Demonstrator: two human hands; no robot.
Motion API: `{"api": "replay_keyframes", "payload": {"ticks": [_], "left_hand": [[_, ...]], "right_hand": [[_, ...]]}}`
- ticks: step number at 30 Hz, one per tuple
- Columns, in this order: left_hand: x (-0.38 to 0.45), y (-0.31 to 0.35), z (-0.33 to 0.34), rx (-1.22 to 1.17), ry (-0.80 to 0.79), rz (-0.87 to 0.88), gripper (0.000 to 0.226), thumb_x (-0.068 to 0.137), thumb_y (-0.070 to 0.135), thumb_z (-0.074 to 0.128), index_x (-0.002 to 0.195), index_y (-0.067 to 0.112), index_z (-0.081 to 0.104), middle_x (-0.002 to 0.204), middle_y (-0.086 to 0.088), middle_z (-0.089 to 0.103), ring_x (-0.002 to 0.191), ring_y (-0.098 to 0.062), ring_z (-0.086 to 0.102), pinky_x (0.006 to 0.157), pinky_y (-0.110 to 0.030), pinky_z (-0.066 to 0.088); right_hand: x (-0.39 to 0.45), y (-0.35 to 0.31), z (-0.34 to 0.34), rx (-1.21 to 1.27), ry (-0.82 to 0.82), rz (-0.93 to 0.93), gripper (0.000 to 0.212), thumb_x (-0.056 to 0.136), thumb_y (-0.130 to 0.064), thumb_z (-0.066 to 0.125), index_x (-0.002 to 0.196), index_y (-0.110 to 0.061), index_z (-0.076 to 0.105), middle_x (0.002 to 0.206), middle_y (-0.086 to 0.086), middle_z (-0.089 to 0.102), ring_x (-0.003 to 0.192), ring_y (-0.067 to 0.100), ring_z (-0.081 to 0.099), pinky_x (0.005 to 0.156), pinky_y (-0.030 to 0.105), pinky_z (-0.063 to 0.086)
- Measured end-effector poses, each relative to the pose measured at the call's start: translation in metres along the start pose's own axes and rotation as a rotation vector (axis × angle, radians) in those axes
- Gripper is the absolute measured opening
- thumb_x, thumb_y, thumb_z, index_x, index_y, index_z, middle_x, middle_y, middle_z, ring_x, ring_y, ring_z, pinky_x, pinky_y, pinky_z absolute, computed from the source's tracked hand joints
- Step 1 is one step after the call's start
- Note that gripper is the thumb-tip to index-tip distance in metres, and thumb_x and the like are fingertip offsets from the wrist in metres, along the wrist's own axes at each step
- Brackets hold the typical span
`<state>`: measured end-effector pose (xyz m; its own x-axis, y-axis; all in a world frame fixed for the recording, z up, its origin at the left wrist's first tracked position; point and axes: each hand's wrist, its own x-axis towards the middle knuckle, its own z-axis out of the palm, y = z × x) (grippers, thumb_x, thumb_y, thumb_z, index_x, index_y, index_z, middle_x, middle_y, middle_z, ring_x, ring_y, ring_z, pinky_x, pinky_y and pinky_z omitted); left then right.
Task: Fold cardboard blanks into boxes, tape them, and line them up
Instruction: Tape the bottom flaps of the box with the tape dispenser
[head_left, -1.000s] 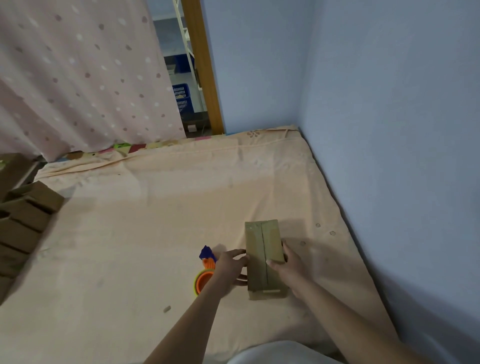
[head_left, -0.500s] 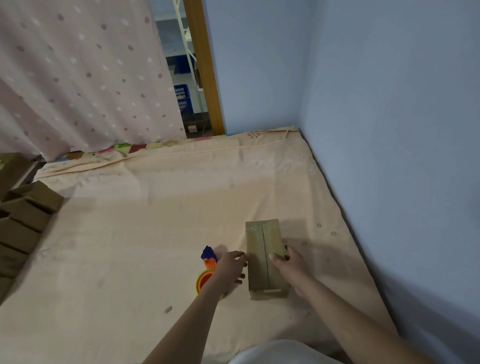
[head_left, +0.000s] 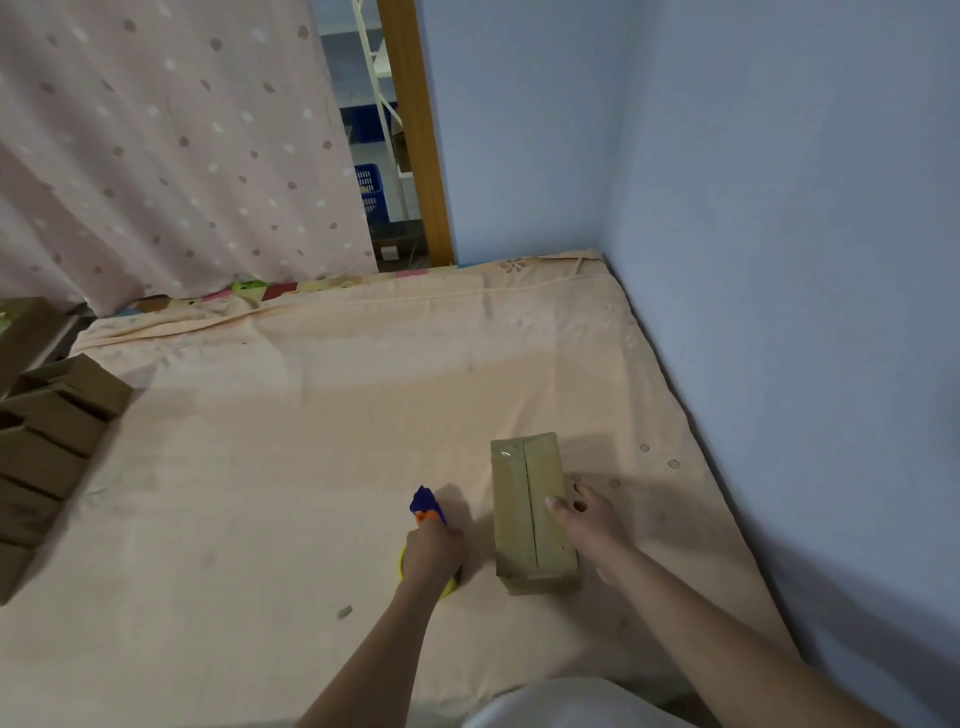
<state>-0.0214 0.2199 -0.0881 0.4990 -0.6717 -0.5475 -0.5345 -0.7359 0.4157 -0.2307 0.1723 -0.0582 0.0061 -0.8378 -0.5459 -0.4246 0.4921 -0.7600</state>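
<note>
A folded brown cardboard box (head_left: 524, 509) lies on the peach bedsheet, its taped centre seam facing up. My right hand (head_left: 589, 525) holds its right side, thumb on the top face and fingers down the side. My left hand (head_left: 434, 553) has closed over the tape dispenser (head_left: 427, 512), a blue and orange tool with a yellow roll, lying just left of the box. Most of the roll is hidden under that hand.
A row of finished cardboard boxes (head_left: 47, 436) lines the left edge of the bed (head_left: 311, 441). Blue walls close the right side and far corner. A spotted pink curtain (head_left: 156, 145) hangs at the back left, beside a wooden door frame (head_left: 415, 130).
My left hand left the box's left side and moved down-left onto the tape dispenser. The right hand stayed on the box, which has not shifted.
</note>
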Motion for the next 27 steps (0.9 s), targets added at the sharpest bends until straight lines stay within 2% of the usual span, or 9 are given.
{"api": "replay_keyframes", "payload": {"ticks": [2,6,11,16,20,21,23,25,27], "left_hand": [[-0.002,-0.011,0.004,0.074,0.001,0.002,0.009,0.094,0.014,0.043,0.092,0.008,0.049,0.097,-0.013,0.065,0.079,-0.027,0.053,0.070,-0.031,0.044],[-0.002,-0.024,0.014,0.132,0.025,0.071,0.027,0.091,0.015,0.052,0.066,0.017,0.041,0.077,-0.003,0.055,0.075,-0.024,0.051,0.071,-0.033,0.047],[-0.002,-0.024,0.022,0.151,0.006,0.105,0.034,0.092,0.016,0.056,0.062,0.017,0.040,0.061,0.005,0.044,0.056,-0.010,0.043,0.045,-0.021,0.026],[0.002,-0.021,0.020,0.109,0.043,0.051,0.017,0.089,0.006,0.051,0.072,0.009,0.051,0.061,0.002,0.045,0.055,-0.014,0.043,0.048,-0.026,0.030],[0.007,-0.020,0.001,-0.050,0.078,0.005,0.020,0.094,0.010,0.048,0.101,-0.001,0.062,0.085,-0.010,0.066,0.080,-0.029,0.061,0.061,-0.031,0.040],[0.008,-0.019,-0.007,-0.074,0.066,-0.007,0.021,0.097,0.012,0.044,0.100,-0.001,0.060,0.094,-0.014,0.068,0.083,-0.030,0.062,0.063,-0.033,0.043],[0.008,-0.018,-0.022,-0.105,0.053,0.008,0.023,0.101,0.017,0.041,0.093,0.000,0.055,0.090,-0.014,0.065,0.079,-0.029,0.061,0.066,-0.037,0.048],[0.002,-0.017,-0.038,-0.157,0.036,0.052,0.028,0.099,0.029,0.051,0.093,0.002,0.055,0.079,-0.008,0.060,0.071,-0.023,0.057,0.062,-0.034,0.048],[-0.008,-0.017,-0.055,-0.178,-0.010,0.092,0.036,0.091,0.039,0.065,0.102,0.006,0.054,0.086,-0.005,0.062,0.075,-0.018,0.059,0.057,-0.026,0.045]], "right_hand": [[-0.001,-0.001,0.001,0.002,-0.003,-0.010,0.063,0.096,-0.037,0.065,0.150,-0.016,0.041,0.148,0.006,0.048,0.131,0.026,0.051,0.097,0.033,0.044],[-0.004,0.000,0.001,-0.041,-0.007,-0.005,0.068,0.096,-0.042,0.063,0.153,-0.018,0.036,0.153,0.006,0.043,0.134,0.027,0.049,0.101,0.035,0.044],[-0.007,0.004,0.000,-0.065,0.013,-0.004,0.071,0.094,-0.043,0.065,0.154,-0.015,0.036,0.153,0.009,0.045,0.135,0.027,0.049,0.106,0.037,0.043],[-0.013,0.003,-0.005,-0.090,0.022,-0.012,0.073,0.095,-0.044,0.063,0.155,-0.016,0.034,0.155,0.008,0.042,0.139,0.026,0.045,0.109,0.038,0.040],[-0.017,0.002,-0.009,-0.139,0.037,-0.007,0.072,0.094,-0.045,0.064,0.154,-0.016,0.035,0.154,0.008,0.043,0.138,0.025,0.045,0.112,0.040,0.039],[-0.017,0.001,-0.010,-0.144,0.043,-0.006,0.072,0.094,-0.046,0.064,0.154,-0.016,0.036,0.154,0.008,0.043,0.139,0.025,0.045,0.113,0.040,0.039],[-0.020,-0.003,-0.013,-0.138,0.053,-0.009,0.072,0.094,-0.045,0.065,0.153,-0.017,0.037,0.154,0.006,0.044,0.139,0.024,0.045,0.112,0.039,0.039],[-0.022,-0.007,-0.015,-0.141,0.062,-0.031,0.069,0.095,-0.044,0.063,0.153,-0.019,0.038,0.154,0.005,0.044,0.138,0.023,0.045,0.112,0.038,0.039],[-0.024,-0.015,-0.019,-0.155,0.077,-0.047,0.066,0.096,-0.044,0.062,0.153,-0.019,0.039,0.154,0.005,0.044,0.139,0.024,0.044,0.112,0.039,0.038]]}}
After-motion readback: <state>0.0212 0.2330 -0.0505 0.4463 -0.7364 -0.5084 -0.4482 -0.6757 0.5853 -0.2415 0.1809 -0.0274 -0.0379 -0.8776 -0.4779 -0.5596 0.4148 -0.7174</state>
